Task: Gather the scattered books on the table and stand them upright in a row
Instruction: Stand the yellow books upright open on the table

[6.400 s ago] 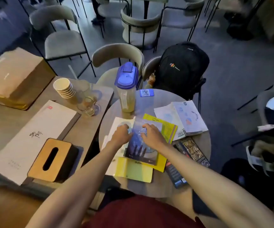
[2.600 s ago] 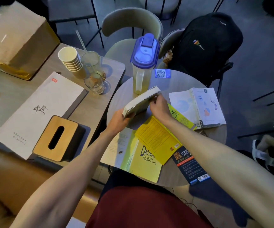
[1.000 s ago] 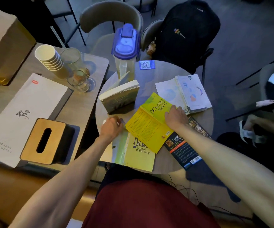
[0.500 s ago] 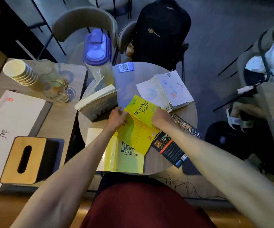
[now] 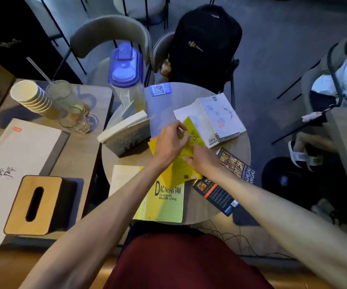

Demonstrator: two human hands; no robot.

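Observation:
On the round table [image 5: 191,101], a bright yellow book [image 5: 181,170] lies open face down at the middle. My left hand [image 5: 169,142] grips its far half, my right hand [image 5: 201,161] its near right part. A dark-covered book [image 5: 126,135] stands on edge at the left, leaning by the jug. A pale yellow book [image 5: 164,201] lies at the near edge. A black book [image 5: 226,180] lies face down at the right, over the rim. A white book [image 5: 216,117] lies open face down at the far right.
A jug with a blue lid [image 5: 126,78] stands at the table's far left. A QR card [image 5: 160,89] lies behind. The left table holds stacked paper cups [image 5: 30,99], glasses [image 5: 72,113], a white menu [image 5: 12,163] and a wooden tissue box [image 5: 37,205]. Chairs and a black backpack [image 5: 206,44] stand beyond.
Both hands stood the dark book on edge by the jug, then went to the bright yellow book. Since half a second ago, my left hand has slid over its far half.

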